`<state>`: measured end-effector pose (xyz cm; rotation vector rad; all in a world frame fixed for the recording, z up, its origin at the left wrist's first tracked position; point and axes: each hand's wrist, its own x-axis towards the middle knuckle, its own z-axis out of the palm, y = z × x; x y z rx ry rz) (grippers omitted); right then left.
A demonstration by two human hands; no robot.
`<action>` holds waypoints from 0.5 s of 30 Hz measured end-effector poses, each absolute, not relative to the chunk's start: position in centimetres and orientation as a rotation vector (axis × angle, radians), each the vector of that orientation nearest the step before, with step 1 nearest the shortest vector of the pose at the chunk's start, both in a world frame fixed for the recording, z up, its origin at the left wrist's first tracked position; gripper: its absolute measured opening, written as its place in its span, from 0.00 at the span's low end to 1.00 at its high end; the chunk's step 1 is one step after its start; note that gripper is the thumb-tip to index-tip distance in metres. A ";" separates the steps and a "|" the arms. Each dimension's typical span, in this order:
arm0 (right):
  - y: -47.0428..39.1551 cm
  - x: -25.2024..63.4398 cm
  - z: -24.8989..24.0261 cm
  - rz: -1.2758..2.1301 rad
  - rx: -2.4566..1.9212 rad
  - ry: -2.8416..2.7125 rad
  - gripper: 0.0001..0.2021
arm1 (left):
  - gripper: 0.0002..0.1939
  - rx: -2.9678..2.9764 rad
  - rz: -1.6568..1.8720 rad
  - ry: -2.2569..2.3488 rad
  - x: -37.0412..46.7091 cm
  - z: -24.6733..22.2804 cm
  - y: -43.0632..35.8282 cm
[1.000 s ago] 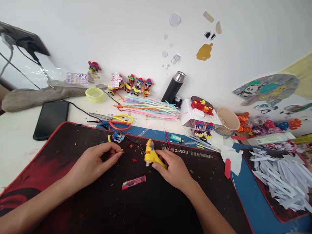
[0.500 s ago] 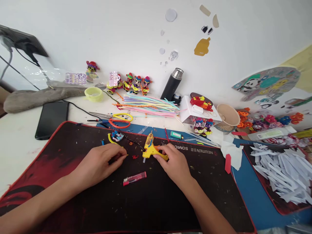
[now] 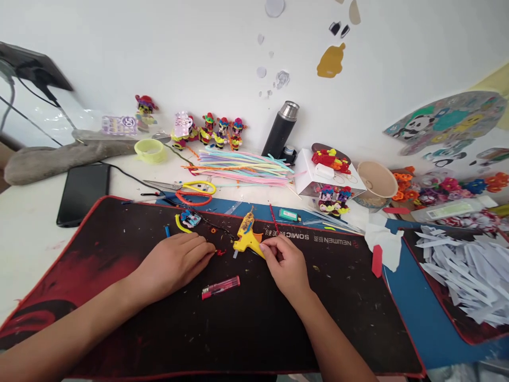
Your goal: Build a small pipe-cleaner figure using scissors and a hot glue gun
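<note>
Glue gun (image 3: 247, 237) pinched in my right hand (image 3: 285, 264); left hand (image 3: 175, 261), I can't tell; upper-left figures (image 3: 221, 133) look finished, blue-and-black piece (image 3: 190, 218) loose.

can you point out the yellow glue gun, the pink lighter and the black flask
yellow glue gun (image 3: 245, 241): head view, on its yellow body
pink lighter (image 3: 221, 287): head view, middle of its body
black flask (image 3: 279, 132): head view, on its dark side below the silver cap

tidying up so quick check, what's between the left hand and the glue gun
In the head view, a small red scrap lies on the mat between the left hand and the glue gun.
</note>
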<state>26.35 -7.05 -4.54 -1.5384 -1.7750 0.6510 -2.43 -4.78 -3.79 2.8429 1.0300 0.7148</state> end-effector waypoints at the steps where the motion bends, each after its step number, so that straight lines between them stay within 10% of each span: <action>1: -7.1 26.4 -4.6 0.670 -1.548 -1.745 0.10 | 0.13 2.873 0.709 1.022 -2.4 -3.8 -4.8; 15: -7.0 26.6 -4.6 0.740 -1.543 -1.707 0.10 | 0.12 3.092 0.554 0.923 -2.4 -4.1 -5.0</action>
